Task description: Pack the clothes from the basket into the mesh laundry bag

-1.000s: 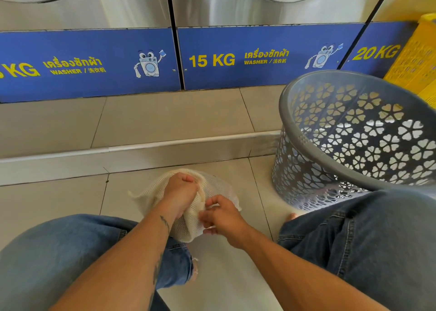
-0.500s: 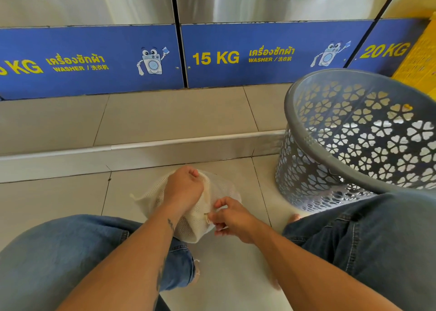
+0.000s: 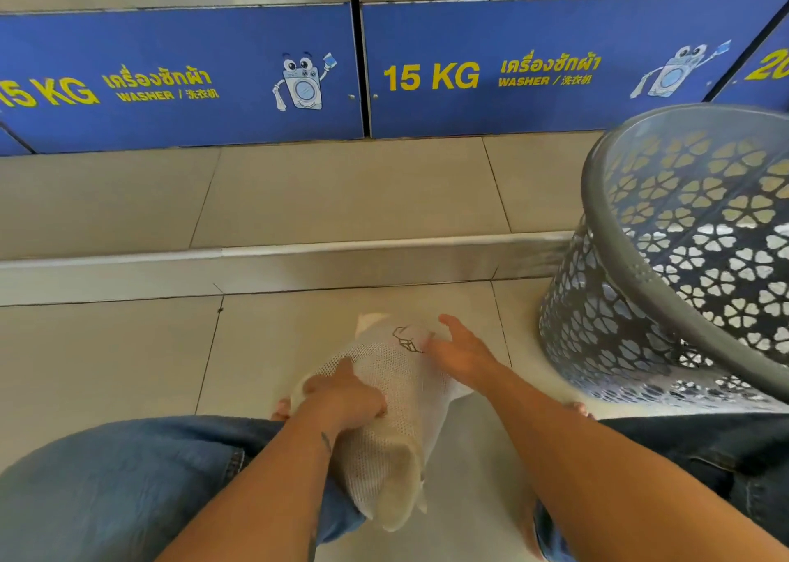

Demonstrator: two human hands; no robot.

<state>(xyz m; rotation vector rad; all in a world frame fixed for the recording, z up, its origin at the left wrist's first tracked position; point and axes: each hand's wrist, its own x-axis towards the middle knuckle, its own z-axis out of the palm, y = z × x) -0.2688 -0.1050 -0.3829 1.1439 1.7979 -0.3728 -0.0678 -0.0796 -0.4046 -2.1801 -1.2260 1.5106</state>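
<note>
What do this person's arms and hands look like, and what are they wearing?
Both forearms are bare, with no sleeves in view. The left hand and right hand wear no gloves or rings that I can see. A small dark tattoo marks the left forearm. The legs wear blue jeans.

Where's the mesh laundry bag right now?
In the head view, the mesh laundry bag lies low at centre on the tiled floor, between the person's knees. The left hand grips it, and the grey basket stands to its right.

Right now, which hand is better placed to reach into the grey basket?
The right hand, probably: it rests open on the mesh bag, nearer the basket. The left hand grips the bag.
</note>
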